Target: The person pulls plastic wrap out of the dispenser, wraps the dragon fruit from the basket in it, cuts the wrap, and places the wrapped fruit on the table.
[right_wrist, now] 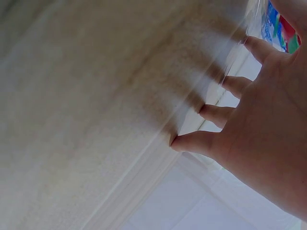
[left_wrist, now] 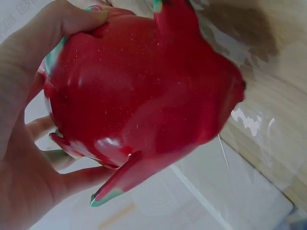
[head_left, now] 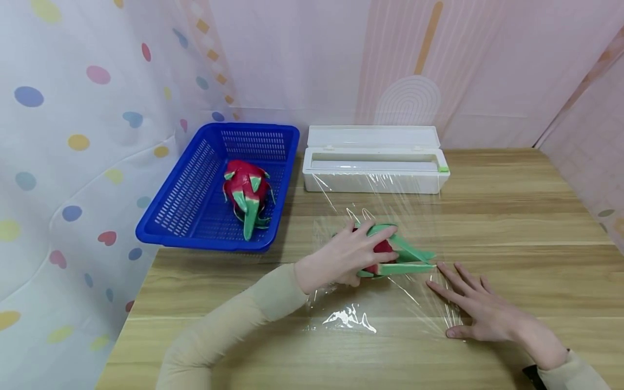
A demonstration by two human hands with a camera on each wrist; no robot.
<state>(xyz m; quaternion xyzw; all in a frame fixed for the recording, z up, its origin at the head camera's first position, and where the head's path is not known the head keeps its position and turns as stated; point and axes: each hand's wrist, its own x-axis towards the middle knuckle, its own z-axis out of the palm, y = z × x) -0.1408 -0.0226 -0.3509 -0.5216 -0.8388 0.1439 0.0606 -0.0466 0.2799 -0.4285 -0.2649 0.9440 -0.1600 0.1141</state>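
A red dragon fruit (head_left: 384, 250) with green leaf tips lies over a sheet of clear plastic wrap (head_left: 351, 319) in the head view. My left hand (head_left: 348, 252) grips it from above, thumb and fingers spread round its body; the left wrist view shows the smooth red side of the fruit (left_wrist: 129, 86) within that grasp. To its right, my right hand (head_left: 487, 309) rests with spread, straight fingers, fingertips pressing the edge of the wrap to the table. In the right wrist view those fingertips (right_wrist: 211, 112) touch down along the film.
A white wrap dispenser (head_left: 375, 183) stands at the back with its lid raised, the film running forward from it. On the left, a blue plastic basket (head_left: 161, 238) holds another dragon fruit (head_left: 248, 189). Patterned curtains (head_left: 312, 65) hang behind the wooden table (head_left: 526, 216).
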